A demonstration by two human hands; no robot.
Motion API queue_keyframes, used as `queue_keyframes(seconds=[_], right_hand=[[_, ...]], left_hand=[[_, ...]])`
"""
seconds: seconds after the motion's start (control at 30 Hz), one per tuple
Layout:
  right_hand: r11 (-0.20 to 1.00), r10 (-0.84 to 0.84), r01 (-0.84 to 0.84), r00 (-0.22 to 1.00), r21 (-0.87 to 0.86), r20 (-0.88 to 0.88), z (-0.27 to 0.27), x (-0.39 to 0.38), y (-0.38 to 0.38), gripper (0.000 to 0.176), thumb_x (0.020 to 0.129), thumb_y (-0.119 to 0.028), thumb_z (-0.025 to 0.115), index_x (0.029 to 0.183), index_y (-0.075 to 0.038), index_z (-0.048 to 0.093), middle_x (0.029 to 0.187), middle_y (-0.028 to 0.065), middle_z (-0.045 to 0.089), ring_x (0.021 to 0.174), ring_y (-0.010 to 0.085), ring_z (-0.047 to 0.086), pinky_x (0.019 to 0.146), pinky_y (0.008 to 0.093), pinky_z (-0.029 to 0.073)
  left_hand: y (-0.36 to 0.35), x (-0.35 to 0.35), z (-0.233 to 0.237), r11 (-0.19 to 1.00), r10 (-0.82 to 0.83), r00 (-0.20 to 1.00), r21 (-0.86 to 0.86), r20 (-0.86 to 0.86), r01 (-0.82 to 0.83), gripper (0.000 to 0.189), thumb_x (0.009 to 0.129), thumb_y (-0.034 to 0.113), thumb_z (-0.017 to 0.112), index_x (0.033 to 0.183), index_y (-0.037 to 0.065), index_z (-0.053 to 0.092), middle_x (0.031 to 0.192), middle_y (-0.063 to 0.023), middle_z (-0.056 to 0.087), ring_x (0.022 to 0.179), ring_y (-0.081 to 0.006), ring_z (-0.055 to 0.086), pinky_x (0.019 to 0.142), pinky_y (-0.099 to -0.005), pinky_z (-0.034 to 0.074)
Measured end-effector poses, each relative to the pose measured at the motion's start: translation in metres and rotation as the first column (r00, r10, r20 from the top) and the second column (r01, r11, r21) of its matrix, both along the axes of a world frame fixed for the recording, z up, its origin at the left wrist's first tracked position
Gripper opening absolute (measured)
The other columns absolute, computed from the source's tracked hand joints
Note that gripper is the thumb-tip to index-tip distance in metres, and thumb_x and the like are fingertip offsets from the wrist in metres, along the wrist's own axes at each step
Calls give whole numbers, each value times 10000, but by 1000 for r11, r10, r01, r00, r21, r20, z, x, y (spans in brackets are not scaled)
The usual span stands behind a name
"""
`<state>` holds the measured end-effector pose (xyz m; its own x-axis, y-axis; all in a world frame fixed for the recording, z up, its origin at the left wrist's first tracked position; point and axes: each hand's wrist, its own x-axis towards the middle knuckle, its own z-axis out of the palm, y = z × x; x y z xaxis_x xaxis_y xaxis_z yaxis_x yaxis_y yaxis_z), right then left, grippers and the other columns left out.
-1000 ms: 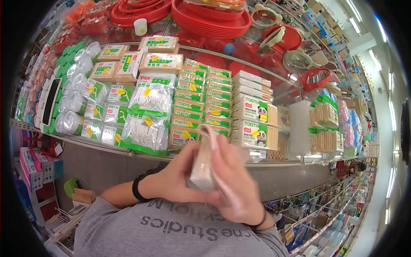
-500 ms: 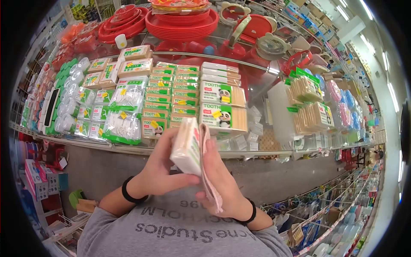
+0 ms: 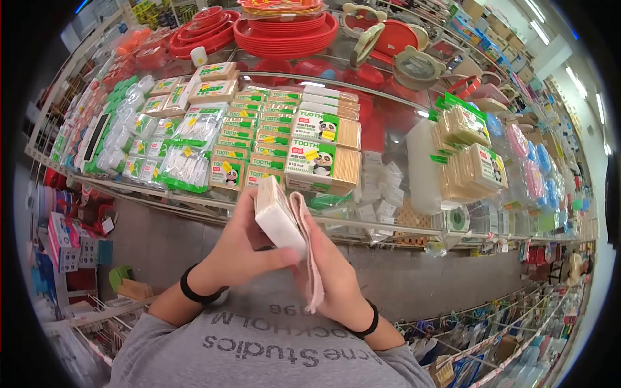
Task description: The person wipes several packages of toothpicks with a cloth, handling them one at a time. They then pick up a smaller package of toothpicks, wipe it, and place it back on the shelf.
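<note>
One white pack (image 3: 279, 220) tilted further; left hand (image 3: 240, 251), right hand (image 3: 331, 275) still clasping

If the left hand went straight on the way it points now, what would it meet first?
Likely the front toothpick boxes on the shelf: the left hand, holding the white pack, points toward them. The pack would touch first; depth is unclear.

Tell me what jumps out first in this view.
Both hands meet at centre: the left hand grips a white pack, and the right hand holds a pink cloth against it. Behind them, panda toothpick boxes fill the shelf, with red trays stacked above.
</note>
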<state>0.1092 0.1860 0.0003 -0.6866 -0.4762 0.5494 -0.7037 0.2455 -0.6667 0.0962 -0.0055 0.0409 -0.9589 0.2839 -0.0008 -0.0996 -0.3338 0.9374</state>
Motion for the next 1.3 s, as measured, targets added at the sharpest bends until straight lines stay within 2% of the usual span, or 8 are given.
queue_keyframes(seconds=[0.17, 0.37, 0.43, 0.47, 0.87, 0.93, 1.07, 1.3], right_hand=[[980, -75, 130, 944, -153, 320, 24, -8, 28, 685, 850, 14, 666, 1453, 64, 346, 1480, 274, 390, 1371, 332, 414, 1110, 390, 358], [872, 430, -169, 711, -459, 556, 44, -37, 34, 518, 945, -66, 604, 1419, 53, 429, 1466, 190, 450, 1341, 230, 441, 1081, 332, 366], [891, 443, -164, 522, -423, 729, 52, -42, 29, 524, 940, -67, 616, 1419, 45, 434, 1449, 141, 482, 1290, 187, 480, 1055, 313, 384], [905, 407, -145, 570, -400, 714, 49, -43, 26, 506, 954, -83, 601, 1426, 8, 444, 1419, 122, 515, 1245, 172, 509, 1028, 309, 401], [980, 170, -68, 769, -184, 616, 51, -48, -7, 508, 940, 27, 521, 1436, -23, 425, 1371, 174, 530, 1282, 271, 508, 1078, 358, 364], [967, 164, -37, 849, -253, 502, 46, -48, -12, 530, 921, 74, 523, 1435, -1, 415, 1412, 184, 503, 1320, 275, 482, 1107, 361, 336], [968, 62, 49, 906, -248, 420, 34, -45, -20, 531, 928, 64, 531, 1441, 20, 401, 1425, 192, 494, 1326, 266, 482, 1085, 344, 362], [985, -46, 138, 777, -99, 628, 37, -55, -29, 546, 953, -21, 560, 1456, 43, 356, 1378, 202, 528, 1277, 217, 512, 1024, 321, 407]], left_hand=[[-25, -12, -21, 992, -124, 917, -65, -378, 108, 726, 747, 104, 844, 1284, 48, 357, 1256, -103, 517, 1132, -205, 569, 946, -373, 489], [-32, -24, -7, 987, -163, 969, -19, -186, 162, 1011, 573, 196, 965, 1383, 21, 385, 1317, -117, 515, 1227, -194, 513, 1025, -350, 430], [-30, -38, -13, 951, -295, 839, -58, -457, 303, 997, 558, 204, 972, 1362, 3, 419, 1330, -114, 518, 1226, -191, 517, 1018, -345, 435], [-21, -34, -11, 984, -161, 901, 5, -402, 178, 928, 587, 434, 929, 1273, -17, 494, 1208, -137, 552, 1151, -257, 591, 897, -368, 525], [-19, -62, -24, 969, -192, 664, -246, -723, 12, 1156, 524, 357, 968, 1471, 67, 373, 1478, -152, 353, 1272, -233, 448, 1029, -392, 428], [-7, -57, -29, 946, -179, 925, 200, -335, 255, 1271, 530, 385, 962, 1530, 77, 239, 1531, -147, 299, 1303, -237, 433, 1073, -395, 383], [-13, -68, -37, 934, -269, 895, 132, -356, 333, 1411, 504, 493, 927, 1554, 77, 81, 1550, -217, 250, 1381, -331, 376, 1130, -473, 327], [-26, -86, -42, 997, -76, 803, -70, -591, 43, 944, 741, 472, 826, 1437, 25, 370, 1452, -159, 402, 1312, -254, 428, 1092, -403, 330]])
